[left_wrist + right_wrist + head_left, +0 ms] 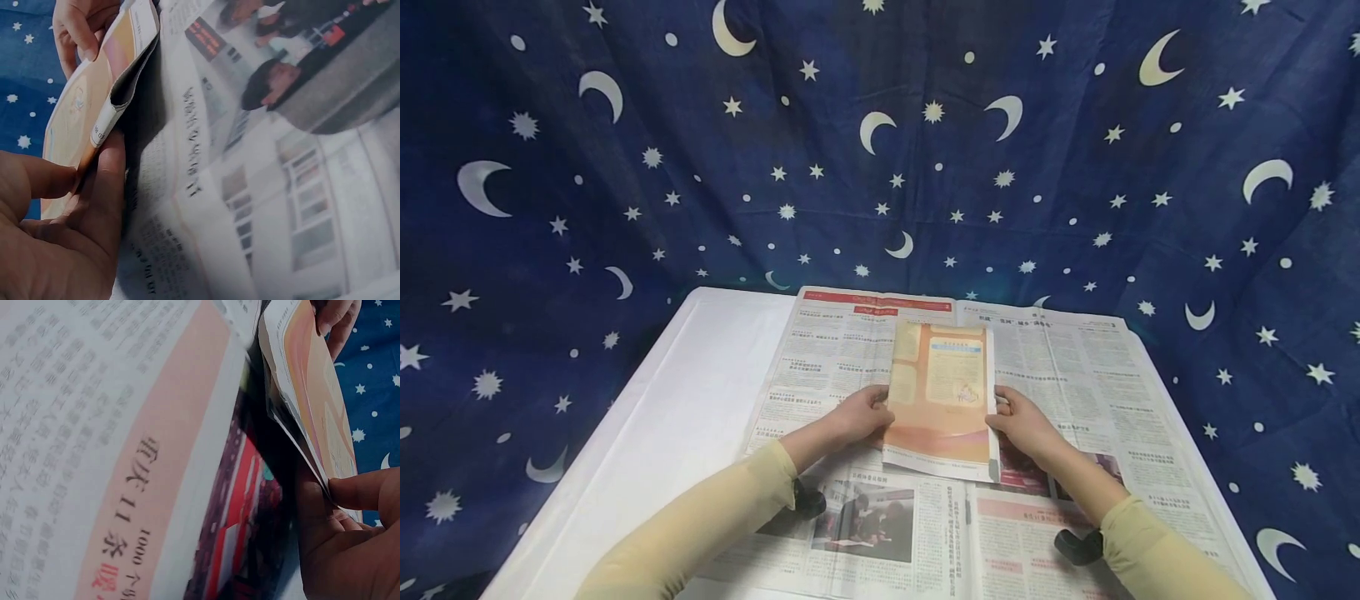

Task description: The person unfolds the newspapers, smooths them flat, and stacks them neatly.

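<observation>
A folded newspaper (940, 417) with an orange and peach printed face is held over the spread newspaper (790, 400). My left hand (862, 414) pinches its left edge, thumb on the printed face and fingers behind. On the opposite edge, my right hand (1026, 425) grips it the same way. In the left wrist view the lower edge of the folded newspaper (103, 128) shows layers parting in a dark gap. Stacked layers also show along the edge in the right wrist view, beside my right thumb (359, 489).
The open newspaper sheets cover the middle and right of a white table (700, 358). Behind hangs a dark blue cloth (827, 108) with moons and stars. Black bands (1078, 547) sit at both wrists, near the pale yellow sleeves (1165, 546).
</observation>
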Tool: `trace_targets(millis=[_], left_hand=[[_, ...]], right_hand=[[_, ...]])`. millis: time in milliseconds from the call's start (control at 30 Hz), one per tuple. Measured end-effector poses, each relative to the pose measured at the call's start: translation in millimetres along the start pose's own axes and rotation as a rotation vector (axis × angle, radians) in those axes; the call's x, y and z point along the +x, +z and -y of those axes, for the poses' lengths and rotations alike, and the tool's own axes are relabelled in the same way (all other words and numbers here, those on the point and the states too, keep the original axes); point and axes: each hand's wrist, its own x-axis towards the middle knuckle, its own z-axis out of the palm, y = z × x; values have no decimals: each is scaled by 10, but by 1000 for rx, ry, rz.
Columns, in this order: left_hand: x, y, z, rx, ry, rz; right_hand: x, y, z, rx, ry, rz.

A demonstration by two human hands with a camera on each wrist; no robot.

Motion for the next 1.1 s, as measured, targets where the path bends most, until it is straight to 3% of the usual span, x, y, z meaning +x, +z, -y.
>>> trace_targets(millis=[200, 300, 700, 867, 967, 1100], left_hand=[[29, 38, 33, -18, 6, 13], [36, 36, 32, 20, -2, 9], [28, 29, -4, 290, -2, -21], [-1, -5, -37, 467, 36, -7], [-46, -25, -58, 628, 73, -9], [-104, -61, -66, 814, 186, 13]], right_hand=[[44, 4, -42, -15, 47, -17], [80, 4, -78, -29, 53, -14], [121, 5, -93, -135, 38, -23], [110, 17, -99, -170, 39, -29], [97, 21, -109, -191, 37, -45], [62, 30, -103, -219, 25, -68]])
